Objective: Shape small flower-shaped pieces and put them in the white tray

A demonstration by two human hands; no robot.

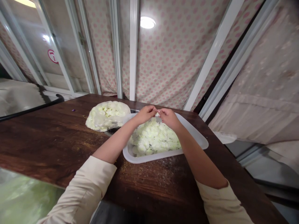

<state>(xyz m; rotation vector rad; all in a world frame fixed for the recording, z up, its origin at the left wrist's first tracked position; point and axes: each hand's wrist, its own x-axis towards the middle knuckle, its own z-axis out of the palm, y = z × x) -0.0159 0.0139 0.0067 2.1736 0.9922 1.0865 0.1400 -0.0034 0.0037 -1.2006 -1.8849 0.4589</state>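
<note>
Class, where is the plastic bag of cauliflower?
In the head view, the plastic bag of cauliflower lies on the wooden table, left of the white tray and left hand.

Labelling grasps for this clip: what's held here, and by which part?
The left hand and right hand pinch a small pale piece between their fingertips, probably cauliflower; too small to tell which part is gripped.
</note>
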